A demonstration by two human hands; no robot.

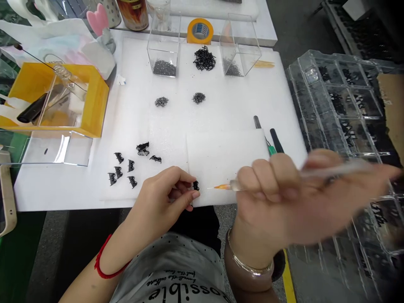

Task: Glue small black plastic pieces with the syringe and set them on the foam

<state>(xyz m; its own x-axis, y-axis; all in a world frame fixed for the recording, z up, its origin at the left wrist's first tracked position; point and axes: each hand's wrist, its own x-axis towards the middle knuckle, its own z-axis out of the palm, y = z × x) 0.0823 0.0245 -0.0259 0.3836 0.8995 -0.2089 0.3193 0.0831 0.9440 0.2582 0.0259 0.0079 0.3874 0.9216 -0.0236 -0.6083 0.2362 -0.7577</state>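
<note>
My left hand (167, 189) pinches a small black part (196, 185) between thumb and fingertips at the mat's front edge. Fingers curled, my right hand (271, 198) grips a clear dispensing syringe (234, 185) with an orange needle tip. That needle points left at the black part, a short gap away from it. Several similar black parts (131, 166) lie beyond my left hand, on the left of the white mat (132, 118). Past my right hand are tweezers (276, 140) and a green-marked tool (270, 149), partly covered by the hand.
Two clear boxes (164, 67) (233, 69) hold tiny dark pieces. Between them sit a black pile (204, 58) and an orange tape roll (200, 31). Two small heaps (161, 102) (198, 98) lie mid-mat. A yellow box (94, 105) stands left; clear compartment trays (315, 105) stand right.
</note>
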